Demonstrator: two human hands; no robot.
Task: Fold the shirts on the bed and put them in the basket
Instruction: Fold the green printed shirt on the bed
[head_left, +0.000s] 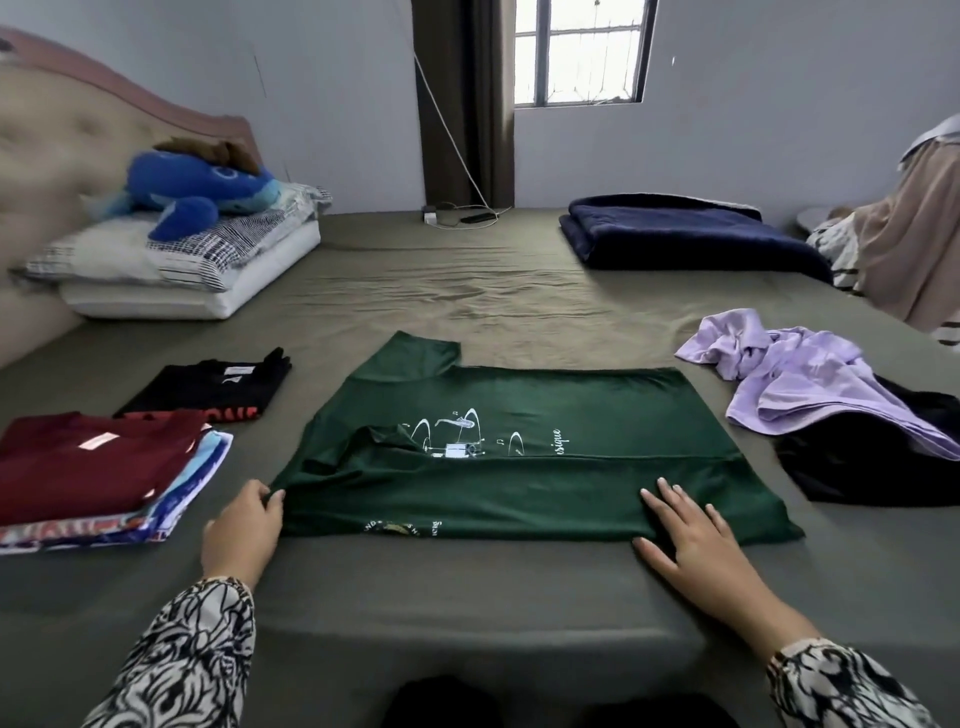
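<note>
Your left hand (244, 525) pinches the near left corner of the green shirt (519, 452) with curled fingers. Your right hand (691, 540) lies flat on the shirt's near right edge, fingers straight and spread. The green shirt lies in the middle of the bed (467, 613), just in front of you, and its near side is folded over the white drawing on it. To your left sits a pile of folded shirts (98, 478) with a dark red one on top. A little past it lies a folded black shirt (208, 387). To your right a purple shirt (810, 379) lies in a crumpled heap on top of a black cloth (872, 462). Farther away you see a folded dark blue blanket (685, 234) on the right. On the left a blue stuffed toy (192, 192) rests on pillows (176, 265) by the headboard.
</note>
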